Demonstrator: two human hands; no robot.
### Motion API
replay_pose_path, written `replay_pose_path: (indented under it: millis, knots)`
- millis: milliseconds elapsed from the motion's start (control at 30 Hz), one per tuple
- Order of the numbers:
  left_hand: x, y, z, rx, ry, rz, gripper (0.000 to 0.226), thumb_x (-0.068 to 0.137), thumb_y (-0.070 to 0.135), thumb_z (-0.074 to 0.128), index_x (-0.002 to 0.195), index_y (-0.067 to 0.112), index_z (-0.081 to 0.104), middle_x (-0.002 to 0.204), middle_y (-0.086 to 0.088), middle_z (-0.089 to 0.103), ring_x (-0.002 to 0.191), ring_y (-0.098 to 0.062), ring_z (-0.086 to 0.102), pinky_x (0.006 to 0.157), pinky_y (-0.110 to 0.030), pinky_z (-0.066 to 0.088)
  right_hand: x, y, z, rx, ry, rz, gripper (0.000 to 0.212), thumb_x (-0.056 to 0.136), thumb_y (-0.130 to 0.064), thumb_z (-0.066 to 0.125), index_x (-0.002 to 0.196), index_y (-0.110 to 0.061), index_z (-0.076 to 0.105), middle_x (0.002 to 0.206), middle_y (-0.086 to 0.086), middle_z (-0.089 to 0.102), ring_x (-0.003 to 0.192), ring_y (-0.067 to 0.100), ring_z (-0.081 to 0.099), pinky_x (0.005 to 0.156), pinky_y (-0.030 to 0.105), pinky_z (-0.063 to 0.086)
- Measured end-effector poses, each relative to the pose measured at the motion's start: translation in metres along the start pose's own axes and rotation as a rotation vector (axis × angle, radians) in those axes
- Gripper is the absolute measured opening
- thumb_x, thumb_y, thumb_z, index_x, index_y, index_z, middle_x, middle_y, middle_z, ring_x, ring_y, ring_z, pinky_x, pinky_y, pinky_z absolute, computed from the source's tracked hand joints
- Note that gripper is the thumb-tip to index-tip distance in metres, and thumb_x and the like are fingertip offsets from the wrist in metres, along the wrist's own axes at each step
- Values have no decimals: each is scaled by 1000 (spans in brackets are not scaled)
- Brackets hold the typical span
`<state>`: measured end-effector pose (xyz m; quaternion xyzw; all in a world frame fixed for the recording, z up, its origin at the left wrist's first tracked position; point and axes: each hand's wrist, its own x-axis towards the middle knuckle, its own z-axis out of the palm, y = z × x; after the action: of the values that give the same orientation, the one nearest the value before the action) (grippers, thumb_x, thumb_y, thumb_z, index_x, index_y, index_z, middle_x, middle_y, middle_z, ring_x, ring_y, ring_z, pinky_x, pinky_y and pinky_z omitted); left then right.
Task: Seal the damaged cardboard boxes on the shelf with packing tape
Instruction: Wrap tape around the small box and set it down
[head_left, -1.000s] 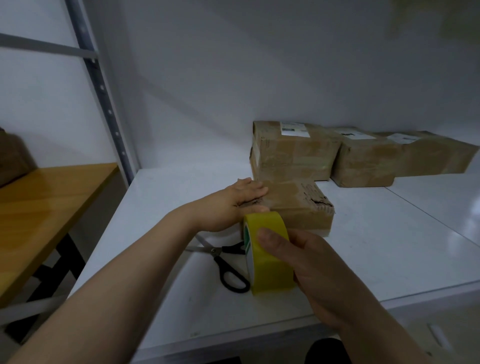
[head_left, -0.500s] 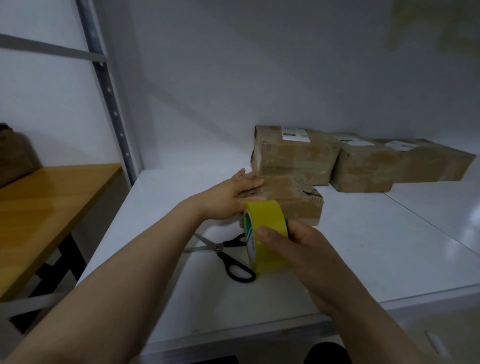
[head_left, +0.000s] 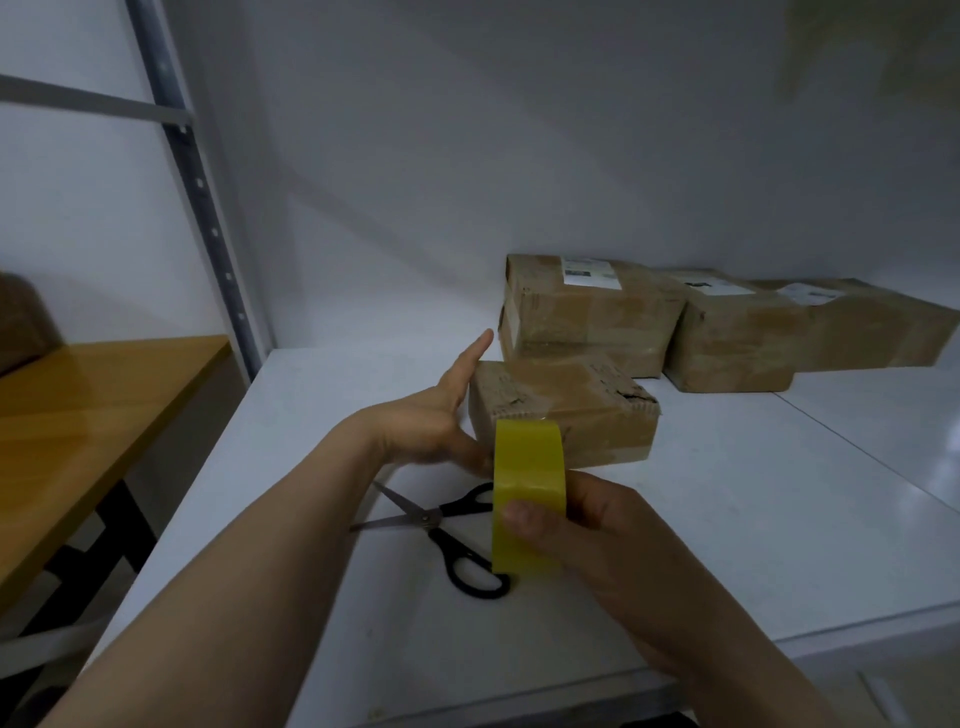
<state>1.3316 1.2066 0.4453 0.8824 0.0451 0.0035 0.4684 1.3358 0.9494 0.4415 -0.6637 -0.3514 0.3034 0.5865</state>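
Observation:
A small torn cardboard box sits on the white shelf, its top right corner ragged. My right hand grips a yellow roll of packing tape upright just in front of the box's near face. My left hand lies flat, fingers straight, against the box's left side. Three more taped boxes stand behind: one at the back, another to its right, and a third at the far right.
Black-handled scissors lie open on the shelf under my hands. A grey perforated shelf post rises at the left. A wooden table stands lower on the left. The shelf's front edge runs below my right wrist.
My left hand slid off the top of the torn box to its left side with fingers straightened. The tape roll turned edge-on and shifted slightly toward me.

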Motion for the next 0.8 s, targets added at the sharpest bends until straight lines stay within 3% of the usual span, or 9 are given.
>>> replay_pose_path:
  millis: [200, 267, 400, 500, 567, 633, 700, 800]
  knots:
    - [12, -12, 6, 173, 62, 79, 134, 53, 48, 87, 145, 65, -9, 162, 4, 21, 149, -18, 28, 120, -40, 35, 2, 0, -4, 25, -22, 8, 34, 76, -41, 70, 103, -20, 77, 94, -9, 78, 88, 3, 72, 71, 12, 51]
    - [14, -17, 7, 199, 78, 87, 122, 56, 50, 86, 141, 69, 0, 158, 3, 25, 145, -19, 34, 118, -40, 37, 2, 0, -5, 33, -29, 6, 35, 75, -40, 71, 103, -20, 77, 95, -8, 78, 88, 3, 73, 70, 12, 51]
    - [18, -25, 14, 178, 150, 91, 106, 61, 51, 85, 142, 56, 17, 149, 1, 32, 137, -21, 42, 115, -43, 42, 2, 0, -5, 43, -27, 1, 35, 74, -39, 71, 103, -21, 76, 96, -8, 78, 90, 5, 73, 71, 13, 52]
    - [18, -27, 18, 141, 202, 98, 102, 60, 49, 86, 140, 57, 24, 145, 1, 35, 134, -21, 44, 114, -44, 43, 1, 0, -3, 37, -19, -11, 35, 74, -39, 70, 104, -21, 76, 95, -9, 78, 88, 3, 73, 71, 12, 52]
    - [15, -28, 17, 121, 240, 114, 101, 56, 47, 87, 137, 59, 28, 142, 1, 37, 131, -21, 47, 111, -43, 46, -1, -1, -4, 20, 13, -31, 36, 75, -43, 70, 103, -23, 77, 96, -7, 78, 91, 5, 72, 74, 20, 54]
    - [12, -30, 15, 80, 285, 131, 101, 52, 45, 90, 134, 59, 33, 140, 0, 39, 127, -20, 50, 108, -43, 49, -2, 2, -5, -18, 44, -60, 31, 82, -52, 75, 102, -27, 78, 99, 0, 77, 97, 18, 72, 87, 39, 58]
    - [9, -31, 12, 3, 325, 134, 103, 48, 43, 92, 135, 54, 38, 141, -4, 42, 126, -21, 52, 107, -44, 50, -3, 4, -4, -49, 56, -76, 29, 79, -55, 74, 101, -35, 75, 101, 9, 75, 102, 32, 69, 96, 55, 53]
    - [5, -31, 11, -85, 355, 136, 103, 46, 40, 92, 134, 50, 40, 142, -8, 42, 125, -21, 52, 106, -43, 51, -5, 5, -4, -62, 56, -71, 27, 81, -58, 73, 100, -39, 74, 101, 9, 75, 103, 35, 68, 97, 57, 50]
